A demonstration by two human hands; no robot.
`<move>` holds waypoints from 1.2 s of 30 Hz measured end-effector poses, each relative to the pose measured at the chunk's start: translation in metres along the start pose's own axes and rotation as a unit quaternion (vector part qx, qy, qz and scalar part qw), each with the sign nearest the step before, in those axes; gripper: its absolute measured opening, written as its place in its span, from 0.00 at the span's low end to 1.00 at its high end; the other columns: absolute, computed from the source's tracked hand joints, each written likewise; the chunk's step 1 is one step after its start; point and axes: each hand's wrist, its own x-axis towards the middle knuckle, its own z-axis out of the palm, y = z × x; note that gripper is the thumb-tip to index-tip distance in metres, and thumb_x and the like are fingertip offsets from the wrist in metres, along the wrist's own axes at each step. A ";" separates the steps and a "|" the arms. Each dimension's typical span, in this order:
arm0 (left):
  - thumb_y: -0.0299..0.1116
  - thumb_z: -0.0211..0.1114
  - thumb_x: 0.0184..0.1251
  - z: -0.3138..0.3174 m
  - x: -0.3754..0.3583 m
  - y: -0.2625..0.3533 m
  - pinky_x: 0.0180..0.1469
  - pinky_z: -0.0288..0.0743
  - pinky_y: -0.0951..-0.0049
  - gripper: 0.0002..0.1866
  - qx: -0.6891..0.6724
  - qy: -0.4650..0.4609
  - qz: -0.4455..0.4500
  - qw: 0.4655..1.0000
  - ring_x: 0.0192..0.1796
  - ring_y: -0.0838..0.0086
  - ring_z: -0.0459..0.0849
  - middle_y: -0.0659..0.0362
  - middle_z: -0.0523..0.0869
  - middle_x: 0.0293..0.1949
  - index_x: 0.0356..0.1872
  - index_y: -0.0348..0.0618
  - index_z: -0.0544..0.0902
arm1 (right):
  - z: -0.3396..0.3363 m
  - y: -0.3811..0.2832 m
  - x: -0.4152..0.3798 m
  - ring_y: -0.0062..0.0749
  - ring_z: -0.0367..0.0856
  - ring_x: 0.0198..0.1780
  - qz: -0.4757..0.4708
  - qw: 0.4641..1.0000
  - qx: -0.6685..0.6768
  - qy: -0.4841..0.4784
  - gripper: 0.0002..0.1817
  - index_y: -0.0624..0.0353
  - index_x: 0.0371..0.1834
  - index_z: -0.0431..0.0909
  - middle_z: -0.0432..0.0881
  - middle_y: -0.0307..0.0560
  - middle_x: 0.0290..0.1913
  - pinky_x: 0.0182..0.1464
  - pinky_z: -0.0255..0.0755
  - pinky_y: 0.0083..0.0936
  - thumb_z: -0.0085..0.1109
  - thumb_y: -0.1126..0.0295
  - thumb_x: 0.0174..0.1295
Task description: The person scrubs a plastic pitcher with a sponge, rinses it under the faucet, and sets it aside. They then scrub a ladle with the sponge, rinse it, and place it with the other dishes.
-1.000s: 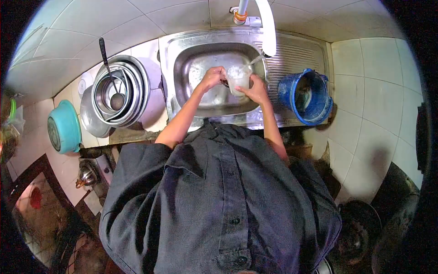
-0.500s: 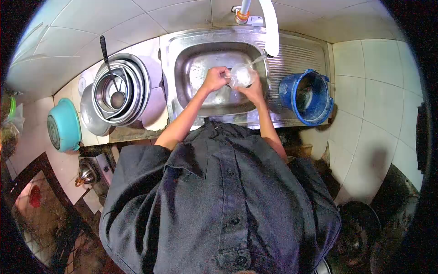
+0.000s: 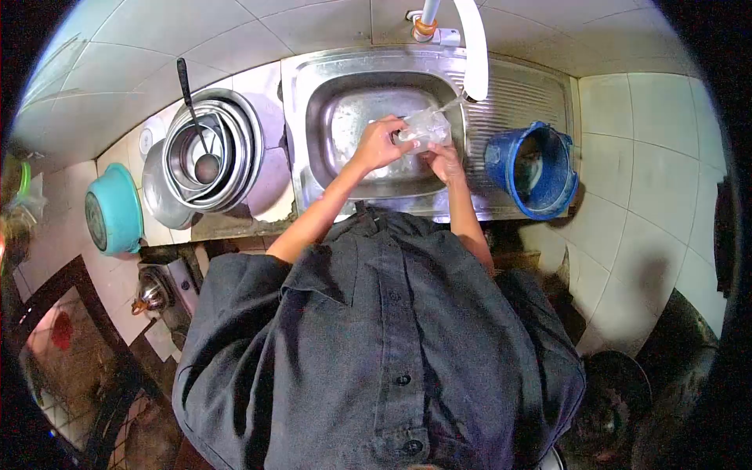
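Probably light, slick cup (image 3: 427, 128); best held at left side, where left hand (image 3: 383, 144) clasps it; right hand (image 3: 447, 164) half-curled, hold unclear.

Inscriptions, readable: 0. No text, label, brand, number or sign is showing legibly on any surface in the head view.
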 end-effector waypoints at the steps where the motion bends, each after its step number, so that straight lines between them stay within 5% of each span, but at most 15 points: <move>1: 0.37 0.78 0.48 0.000 0.000 -0.004 0.42 0.78 0.71 0.17 -0.013 -0.002 0.022 1.000 0.40 0.69 0.84 0.56 0.86 0.43 0.38 0.39 0.85 | -0.004 0.001 0.003 0.35 0.79 0.54 0.021 0.999 0.043 -0.018 0.32 0.56 0.63 0.67 0.80 0.45 0.53 0.52 0.76 0.34 0.66 0.75 0.52; 3: 0.35 0.78 0.49 0.000 -0.001 -0.012 0.48 0.79 0.69 0.17 -0.050 -0.004 0.059 0.997 0.48 0.70 0.85 0.59 0.87 0.47 0.40 0.41 0.85 | -0.012 0.006 0.005 0.38 0.78 0.56 0.055 0.991 0.104 -0.058 0.31 0.57 0.63 0.68 0.79 0.46 0.55 0.54 0.76 0.38 0.65 0.73 0.54; 9: 0.34 0.79 0.47 -0.005 -0.004 -0.022 0.50 0.78 0.71 0.18 -0.096 -0.039 0.009 0.995 0.48 0.72 0.84 0.60 0.87 0.47 0.41 0.45 0.85 | -0.003 0.007 -0.003 0.43 0.73 0.62 0.080 0.975 0.190 -0.080 0.33 0.59 0.63 0.67 0.75 0.48 0.60 0.62 0.70 0.47 0.66 0.70 0.52; 19: 0.41 0.80 0.45 0.002 -0.001 -0.025 0.55 0.76 0.68 0.32 -0.072 -0.041 0.005 0.997 0.50 0.67 0.83 0.52 0.84 0.52 0.54 0.43 0.81 | -0.024 0.030 0.012 0.41 0.76 0.59 0.109 0.963 0.239 -0.064 0.37 0.59 0.62 0.69 0.78 0.47 0.57 0.59 0.73 0.42 0.69 0.63 0.45; 21: 0.45 0.78 0.48 0.006 0.002 -0.027 0.58 0.75 0.67 0.35 -0.039 -0.045 0.009 0.998 0.52 0.65 0.82 0.51 0.83 0.54 0.59 0.43 0.79 | -0.025 0.032 0.015 0.46 0.73 0.63 0.098 0.971 0.217 -0.039 0.40 0.58 0.67 0.64 0.73 0.50 0.62 0.65 0.69 0.46 0.64 0.56 0.49; 26: 0.51 0.69 0.58 0.011 0.011 -0.023 0.64 0.70 0.65 0.37 -0.106 -0.094 -0.071 0.987 0.60 0.60 0.79 0.48 0.78 0.61 0.65 0.42 0.72 | 0.021 0.006 0.012 0.44 0.74 0.62 0.104 0.972 0.210 0.018 0.36 0.57 0.66 0.64 0.74 0.49 0.62 0.62 0.71 0.51 0.59 0.50 0.57; 29: 0.56 0.63 0.64 0.017 0.021 -0.035 0.66 0.67 0.64 0.37 -0.103 -0.104 -0.103 0.984 0.64 0.58 0.76 0.46 0.77 0.62 0.68 0.42 0.69 | 0.032 -0.002 0.014 0.51 0.68 0.67 0.141 0.971 0.191 0.008 0.39 0.53 0.71 0.58 0.67 0.51 0.68 0.61 0.63 0.71 0.53 0.45 0.61; 36: 0.60 0.57 0.66 0.012 0.025 -0.040 0.65 0.68 0.66 0.39 -0.122 -0.121 -0.178 0.969 0.64 0.59 0.76 0.44 0.78 0.61 0.70 0.43 0.67 | 0.043 -0.005 0.020 0.51 0.69 0.66 0.183 0.968 0.159 0.060 0.41 0.52 0.71 0.58 0.66 0.51 0.68 0.62 0.61 0.70 0.53 0.39 0.61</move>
